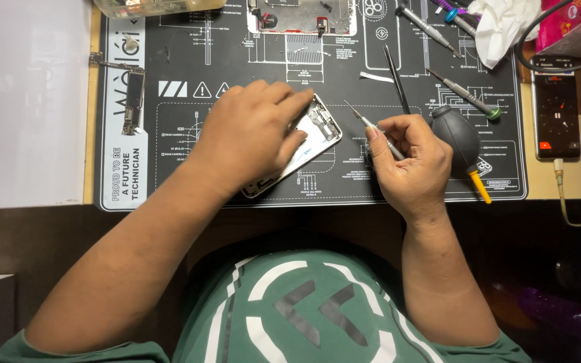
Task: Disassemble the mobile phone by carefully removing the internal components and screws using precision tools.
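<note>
Left hand (253,134) pressed flat on opened phone chassis (311,138), mid-mat (189,181) toward the surface's near edge | right hand (408,158) pinching fine screwdriver (371,126), tip just off chassis corner | screw site likely hidden by fingers | advice: keep chassis pinned, driver upright, light torque.

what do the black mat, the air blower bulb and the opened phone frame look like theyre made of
Mat: probably soft rubber or silicone, matte black with white print. Blower bulb: likely rubber, dull black, rounded. Phone frame under the left hand: seemingly metal, silvery, shiny edges.
</note>
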